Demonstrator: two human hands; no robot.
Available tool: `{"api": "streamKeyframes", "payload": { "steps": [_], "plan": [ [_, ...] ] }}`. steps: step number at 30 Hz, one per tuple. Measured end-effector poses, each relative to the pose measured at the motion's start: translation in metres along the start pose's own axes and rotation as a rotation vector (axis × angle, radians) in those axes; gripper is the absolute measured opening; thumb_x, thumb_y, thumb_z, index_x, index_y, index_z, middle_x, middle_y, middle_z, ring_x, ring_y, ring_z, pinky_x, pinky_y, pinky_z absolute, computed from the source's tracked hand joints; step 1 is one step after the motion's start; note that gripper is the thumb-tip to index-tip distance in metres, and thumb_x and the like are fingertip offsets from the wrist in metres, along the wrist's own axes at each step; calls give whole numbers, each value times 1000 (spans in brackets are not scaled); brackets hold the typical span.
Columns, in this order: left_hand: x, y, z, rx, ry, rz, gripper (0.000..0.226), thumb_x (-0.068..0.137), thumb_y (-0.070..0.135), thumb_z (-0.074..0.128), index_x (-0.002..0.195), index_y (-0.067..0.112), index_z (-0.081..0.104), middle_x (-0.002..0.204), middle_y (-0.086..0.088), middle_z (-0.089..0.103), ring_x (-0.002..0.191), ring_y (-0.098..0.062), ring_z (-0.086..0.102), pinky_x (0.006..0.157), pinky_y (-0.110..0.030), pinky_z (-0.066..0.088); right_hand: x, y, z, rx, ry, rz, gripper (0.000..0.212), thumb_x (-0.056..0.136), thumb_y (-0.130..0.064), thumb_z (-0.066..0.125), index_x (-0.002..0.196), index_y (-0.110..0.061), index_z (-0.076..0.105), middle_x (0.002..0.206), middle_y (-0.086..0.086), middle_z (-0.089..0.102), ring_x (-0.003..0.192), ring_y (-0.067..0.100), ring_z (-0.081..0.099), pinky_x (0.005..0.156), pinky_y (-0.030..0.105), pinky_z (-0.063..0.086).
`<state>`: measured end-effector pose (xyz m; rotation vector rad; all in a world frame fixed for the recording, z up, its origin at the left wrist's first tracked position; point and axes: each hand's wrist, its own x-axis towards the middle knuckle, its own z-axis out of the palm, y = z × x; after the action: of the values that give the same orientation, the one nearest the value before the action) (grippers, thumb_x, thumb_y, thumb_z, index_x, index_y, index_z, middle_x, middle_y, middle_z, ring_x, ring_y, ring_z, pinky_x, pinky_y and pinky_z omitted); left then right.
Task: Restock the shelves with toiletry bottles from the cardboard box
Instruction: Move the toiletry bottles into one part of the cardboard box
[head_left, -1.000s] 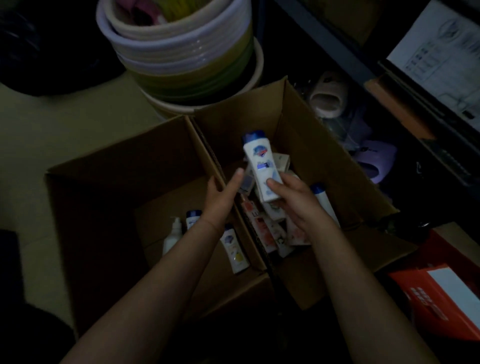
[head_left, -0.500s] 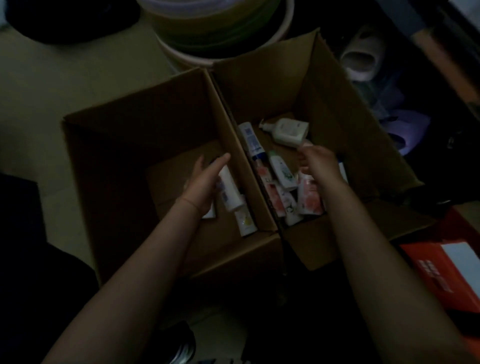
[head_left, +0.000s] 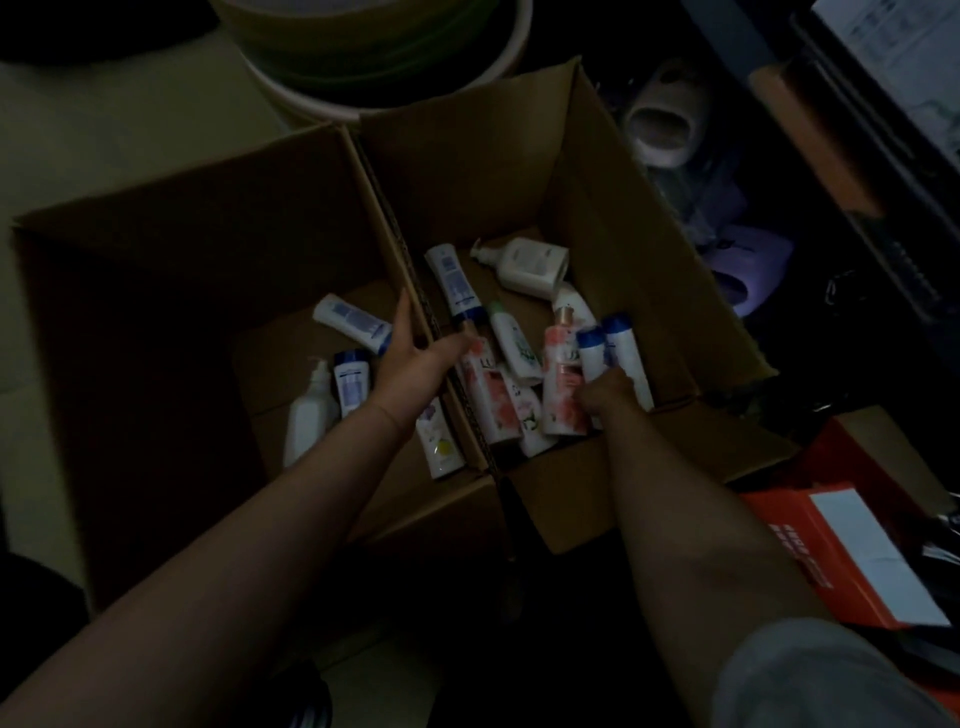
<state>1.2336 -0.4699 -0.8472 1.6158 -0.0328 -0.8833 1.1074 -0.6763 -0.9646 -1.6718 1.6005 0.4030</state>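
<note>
Two open cardboard boxes stand side by side; the left box (head_left: 156, 270) and the right box (head_left: 623, 218) share a middle wall. Several toiletry bottles lie in both. My left hand (head_left: 415, 364) straddles that middle wall, thumb on the left side and fingers curled over the right. Deep in the right box, my right hand (head_left: 608, 392) has its fingers curled round the base of a white blue-capped bottle (head_left: 592, 351), with a second one (head_left: 623, 348) right beside it. Pink floral bottles (head_left: 561, 384) and a white pump bottle (head_left: 530, 265) lie nearby.
A stack of plastic basins (head_left: 374, 67) stands behind the boxes. Dark shelving with slippers (head_left: 665, 114) runs along the right. A red carton (head_left: 857, 551) sits at the front right. Bare floor (head_left: 104, 130) lies to the left.
My right hand no longer holds a white blue-capped bottle up above the box and has dropped to the bottles at the right box's front. My left hand shifted onto the middle wall.
</note>
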Motion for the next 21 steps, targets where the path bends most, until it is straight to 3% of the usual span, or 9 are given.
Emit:
{"api": "streamKeyframes", "payload": {
  "steps": [3, 7, 9, 12, 14, 16, 18, 21],
  "plan": [
    [2, -5, 2, -25, 6, 1, 78, 90, 23, 70, 153, 36, 26, 128, 9, 60, 105, -8, 65, 91, -33, 57, 6, 0, 6, 43, -52, 43, 79, 87, -17, 69, 150, -5, 24, 141, 24, 47, 125, 39, 52, 93, 42, 50],
    [4, -5, 3, 6, -3, 19, 75, 90, 25, 70, 151, 38, 28, 129, 8, 60, 109, -13, 65, 91, -36, 56, 6, -3, 9, -3, -159, 18, 58, 95, -25, 62, 141, 3, 40, 134, 23, 53, 116, 35, 58, 70, 30, 48],
    [5, -3, 6, 19, -4, 18, 76, 91, 25, 69, 153, 36, 26, 130, 8, 58, 109, -11, 63, 88, -32, 56, 2, -7, 7, 73, -185, -28, 61, 94, -31, 63, 141, 1, 42, 133, 22, 54, 109, 32, 59, 74, 28, 45],
    [7, -4, 7, 16, 12, -1, 82, 88, 27, 72, 154, 35, 24, 138, 4, 56, 112, -14, 63, 95, -39, 55, -20, -28, -4, 359, -313, -142, 58, 85, -34, 74, 131, -5, 55, 122, 15, 64, 97, 26, 64, 79, 35, 53],
    [4, -3, 3, 27, -2, -23, 84, 87, 32, 74, 154, 38, 22, 137, 5, 56, 107, -12, 64, 85, -35, 57, -37, -47, -11, 507, -369, -216, 54, 83, -38, 75, 127, -11, 61, 118, 12, 68, 100, 28, 68, 84, 39, 57],
    [-2, 2, -5, 32, -43, -62, 90, 82, 43, 76, 153, 39, 22, 135, 6, 56, 105, -8, 62, 75, -30, 54, -68, -71, -21, 651, -404, -327, 41, 87, -36, 71, 122, -16, 63, 112, 11, 71, 97, 26, 69, 85, 40, 57],
    [-7, 7, -17, -13, -47, -76, 96, 72, 55, 79, 152, 31, 30, 138, 0, 56, 112, -14, 63, 79, -32, 57, -103, -92, -29, 750, -475, -434, 27, 93, -31, 64, 116, -16, 63, 106, 11, 71, 91, 24, 69, 82, 39, 57],
    [-16, 25, -37, -149, -47, -49, 79, 74, 64, 69, 138, 22, 47, 126, -6, 65, 114, -21, 65, 76, -31, 57, -152, -112, -40, 786, -657, -512, 35, 101, -35, 47, 122, -9, 60, 109, 12, 70, 96, 25, 68, 88, 42, 54]
  ]
}}
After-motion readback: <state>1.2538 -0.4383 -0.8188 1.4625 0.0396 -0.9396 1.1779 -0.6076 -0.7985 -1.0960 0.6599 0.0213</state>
